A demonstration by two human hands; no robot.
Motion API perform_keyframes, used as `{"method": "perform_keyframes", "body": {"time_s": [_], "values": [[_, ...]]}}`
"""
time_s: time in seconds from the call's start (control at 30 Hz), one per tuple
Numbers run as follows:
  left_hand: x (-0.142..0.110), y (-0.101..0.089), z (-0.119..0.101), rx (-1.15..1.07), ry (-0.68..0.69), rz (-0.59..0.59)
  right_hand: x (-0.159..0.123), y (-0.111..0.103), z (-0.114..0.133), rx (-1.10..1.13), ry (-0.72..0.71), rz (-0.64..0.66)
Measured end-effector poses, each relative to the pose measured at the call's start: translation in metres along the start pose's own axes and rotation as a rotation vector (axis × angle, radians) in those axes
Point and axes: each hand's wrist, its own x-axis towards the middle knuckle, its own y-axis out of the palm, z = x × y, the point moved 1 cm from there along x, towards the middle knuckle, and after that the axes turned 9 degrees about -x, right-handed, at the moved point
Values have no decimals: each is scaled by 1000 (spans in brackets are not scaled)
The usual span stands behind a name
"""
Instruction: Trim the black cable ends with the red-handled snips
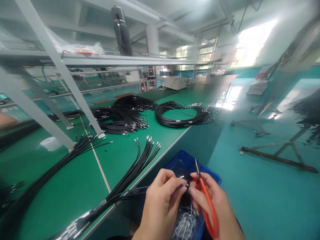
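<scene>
My left hand [165, 200] is closed in a pinch on the end of a black cable [135, 193] that runs back to a bundle on the table. Orange-handled scissors [208, 208] rest in my right hand [217, 196], their narrow tips pointing up and away. The fingertips of both hands nearly meet at the cable's end; a small part between them is too small to make out. Below them sits a blue bin [212, 176] with clear and whitish scraps [186, 223] in it. A bundle of black cables [130, 173] with pale tips lies just left of my hands.
On the green table [85, 176] lie a second cable bundle [60, 163], a coiled cable ring [172, 121] and cable heaps [125, 116]. Shelf posts [77, 96] stand at left beside a white roll [51, 143]. A wheeled stand [280, 156] is on the floor at right.
</scene>
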Motion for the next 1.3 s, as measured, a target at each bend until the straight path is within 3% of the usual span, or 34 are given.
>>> {"method": "perform_keyframes", "body": {"time_s": [0.2,0.3,0.63,0.83,1.0,1.07,1.2,1.3], "values": [[-8,5,12,-260,-387,19,-10,2,5,12,-48,-58],[-9,6,13,-382,-475,9,-11,5,3,33,-34,-21],[-18,10,25,-495,-524,44,-12,9,3,5,-27,-22],[-32,16,24,-651,-516,14,-20,1,-4,54,60,-26],[-44,20,26,-406,-429,-105,-18,-8,-13,3,142,-6],[-46,20,28,-385,-457,-134,-16,-5,-13,32,182,45],[-45,18,31,-635,-535,-133,-18,10,-13,220,235,127],[-42,14,34,-723,-466,-99,-19,24,-12,352,261,111]]}}
